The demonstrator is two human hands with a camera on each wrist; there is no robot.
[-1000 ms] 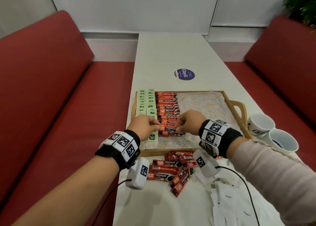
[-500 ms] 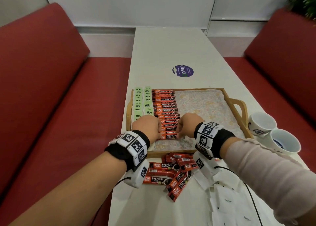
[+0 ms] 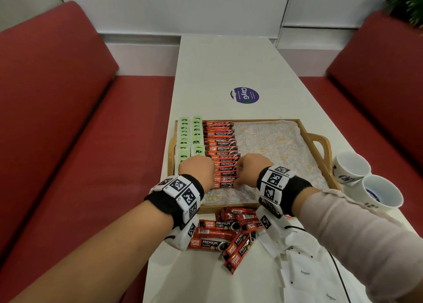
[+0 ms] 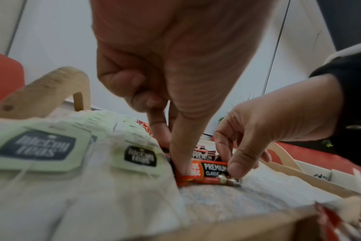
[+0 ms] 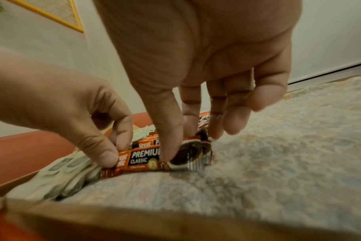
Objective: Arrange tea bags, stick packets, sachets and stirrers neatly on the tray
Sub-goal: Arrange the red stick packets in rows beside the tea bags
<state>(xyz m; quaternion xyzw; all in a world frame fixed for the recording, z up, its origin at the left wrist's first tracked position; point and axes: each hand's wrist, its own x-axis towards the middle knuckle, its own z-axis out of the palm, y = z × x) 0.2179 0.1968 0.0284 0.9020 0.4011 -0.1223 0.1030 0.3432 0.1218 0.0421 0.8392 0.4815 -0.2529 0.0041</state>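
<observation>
Head view: lower centre of the tray (image 3: 319, 152), left hand (image 3: 197, 171) and right hand (image 3: 251, 170) each pinch an end of the nearest coffee stick (image 3: 225, 184), seemingly squaring it into the row. Next, fetch another from the loose pile (image 3: 225, 235) below.

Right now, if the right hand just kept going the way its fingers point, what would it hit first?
The right hand points down; its thumb and forefinger already pinch the nearest coffee stick packet. Straight on, it would probably press that into the tray's patterned liner.
</observation>
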